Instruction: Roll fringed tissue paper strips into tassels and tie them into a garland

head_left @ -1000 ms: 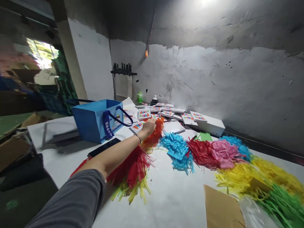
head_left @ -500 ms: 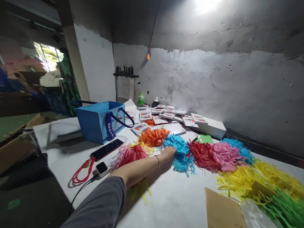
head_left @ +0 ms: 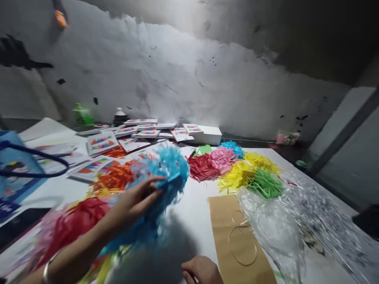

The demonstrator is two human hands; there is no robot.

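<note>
My left hand, a bangle on its wrist, grips a bunch of blue paper tassels. Lifted off the table, the bunch is smeared by motion, and its strips hang down below the fingers. At the bottom edge is my right hand, partly cut off, its fingers curled closed. Whether anything lies inside them is hidden. Beneath and beside my left forearm lie red tassels, with orange tassels just beyond.
More red, pink, yellow and green tassels lie to the right. Nearby are brown cardboard, clear plastic and silvery strips. Printed packets are piled along the wall; a blue bag stands left.
My left hand has picked the blue tassels up from the table and brought them closer. The view has swung right, and my right hand has come into sight at the bottom.
</note>
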